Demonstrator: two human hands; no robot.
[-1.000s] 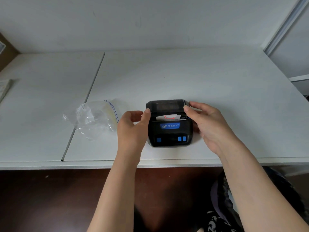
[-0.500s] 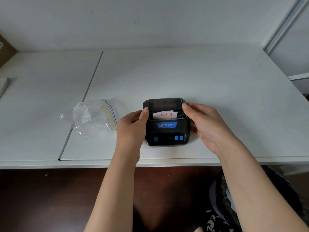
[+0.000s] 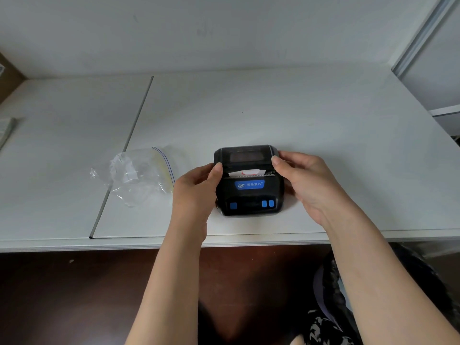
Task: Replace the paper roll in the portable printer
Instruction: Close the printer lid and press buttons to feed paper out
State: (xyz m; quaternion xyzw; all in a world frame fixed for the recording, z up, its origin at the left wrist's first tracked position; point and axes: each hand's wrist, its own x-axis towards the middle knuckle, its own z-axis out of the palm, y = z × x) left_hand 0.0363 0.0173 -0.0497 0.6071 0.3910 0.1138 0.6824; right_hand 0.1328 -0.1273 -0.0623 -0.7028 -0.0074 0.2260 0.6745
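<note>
— What's around them over there?

— Mostly the big white table (image 3: 298,115), pushed up to a pale wall. It is really two tops set side by side, with a thin grey seam (image 3: 124,150) running from the back to the front edge on the left part. Below the front edge there is dark reddish-brown floor (image 3: 74,295).

— Anything lying in the way?

— A crumpled clear zip bag (image 3: 135,174) rests on the table across that seam, just beside the left hand, not touching the printer. At the far left edge something pale and flat (image 3: 6,130) pokes into sight; I can't tell what it is. The space behind the printer and to its right is bare tabletop.

— And the printer?

— The small black portable printer (image 3: 249,181) sits flat near the front edge, between both hands, blue buttons facing the person. A strip of white paper (image 3: 245,173) with a red mark shows at the slot under the lid (image 3: 245,155).

— How are the hands set?

— The left hand (image 3: 196,192) cups the printer's left side, thumb tip pressed at the lid's corner. The right hand (image 3: 311,183) curls round the right side, thumb on the lid's other corner, fingers behind it. Both hands grip the printer, one on each flank.
</note>
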